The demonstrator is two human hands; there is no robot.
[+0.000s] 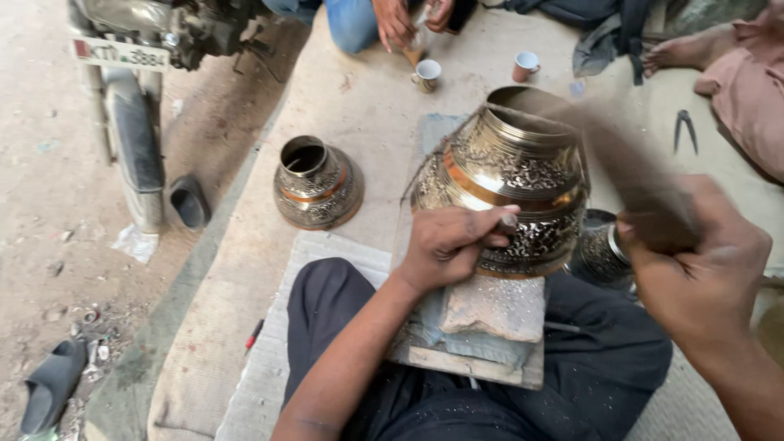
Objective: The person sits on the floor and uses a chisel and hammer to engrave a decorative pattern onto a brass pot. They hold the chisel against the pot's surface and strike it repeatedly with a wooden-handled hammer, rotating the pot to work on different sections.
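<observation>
Head view: the engraved brass pot (510,192) lies tilted on the wooden block (478,359) across the person's lap, its long axis running from the base near the block's right edge up and away to the open mouth, which points toward the far right. The left hand (449,245) is clamped on a thin chisel (508,219) whose tip touches the pot's lower band. The right hand (694,261), right of the pot and slightly nearer the camera, is closed around a motion-blurred hammer (629,175) raised above the pot.
</observation>
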